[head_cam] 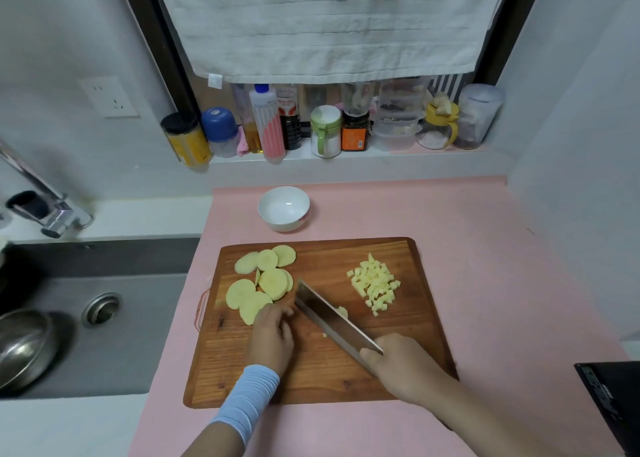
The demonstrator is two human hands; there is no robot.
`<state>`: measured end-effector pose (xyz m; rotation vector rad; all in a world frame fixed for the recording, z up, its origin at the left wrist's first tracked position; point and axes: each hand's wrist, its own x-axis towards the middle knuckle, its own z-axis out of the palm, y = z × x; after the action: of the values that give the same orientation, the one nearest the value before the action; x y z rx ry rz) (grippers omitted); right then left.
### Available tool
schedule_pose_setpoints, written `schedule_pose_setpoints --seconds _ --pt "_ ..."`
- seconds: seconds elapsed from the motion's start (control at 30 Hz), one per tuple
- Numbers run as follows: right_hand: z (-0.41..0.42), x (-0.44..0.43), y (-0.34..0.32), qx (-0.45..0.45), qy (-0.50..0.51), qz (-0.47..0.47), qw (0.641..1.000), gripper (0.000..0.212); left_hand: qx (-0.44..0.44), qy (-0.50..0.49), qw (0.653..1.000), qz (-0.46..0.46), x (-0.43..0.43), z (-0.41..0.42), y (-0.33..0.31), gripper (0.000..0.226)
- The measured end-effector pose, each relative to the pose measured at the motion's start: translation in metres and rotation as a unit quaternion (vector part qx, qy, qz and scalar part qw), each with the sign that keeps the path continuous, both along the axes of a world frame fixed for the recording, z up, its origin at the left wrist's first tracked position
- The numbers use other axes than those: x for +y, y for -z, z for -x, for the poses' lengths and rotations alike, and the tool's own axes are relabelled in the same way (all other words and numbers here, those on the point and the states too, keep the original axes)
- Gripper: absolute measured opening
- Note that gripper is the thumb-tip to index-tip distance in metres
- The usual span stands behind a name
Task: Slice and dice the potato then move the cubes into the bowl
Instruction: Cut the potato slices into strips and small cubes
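On the wooden cutting board (408, 325) several round potato slices (263, 281) lie at the left, and a pile of small potato cubes (375, 283) sits at the right. My right hand (401, 363) grips the handle of a cleaver (332, 318), whose blade points up and left across the board's middle. A bit of cut potato (343, 312) shows just behind the blade. My left hand (272, 335), fingers curled down, presses on potato pieces beside the blade; what is under the fingers is hidden. The white bowl (284, 207) stands empty beyond the board.
A pink mat (485, 266) covers the counter. To the left is a sink (104, 335) with a metal bowl (24, 345) and a faucet (41, 197). Jars and bottles (311, 127) line the window ledge. A dark object (613, 397) sits at the right edge.
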<state>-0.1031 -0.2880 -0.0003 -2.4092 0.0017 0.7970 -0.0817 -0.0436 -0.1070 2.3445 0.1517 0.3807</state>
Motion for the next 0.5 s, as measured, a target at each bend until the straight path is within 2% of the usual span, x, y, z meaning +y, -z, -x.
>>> schedule_pose_setpoints --seconds 0.1,0.2,0.43,0.5 --pt "0.002 0.005 0.005 0.020 -0.040 0.027 0.999 0.038 0.037 -0.042 0.998 0.031 0.005 -0.001 -0.004 0.034" --pt "-0.002 0.004 0.007 0.016 -0.003 0.029 0.999 0.037 0.069 0.003 0.998 -0.007 0.007 -0.002 0.000 0.033" --pt "-0.029 -0.022 0.007 -0.069 0.063 0.100 0.991 0.035 0.125 0.088 0.987 -0.050 -0.015 -0.016 -0.008 0.028" --pt "-0.034 -0.028 0.007 -0.066 0.071 0.086 0.992 0.036 0.144 0.115 0.981 -0.057 -0.026 -0.021 -0.015 0.028"
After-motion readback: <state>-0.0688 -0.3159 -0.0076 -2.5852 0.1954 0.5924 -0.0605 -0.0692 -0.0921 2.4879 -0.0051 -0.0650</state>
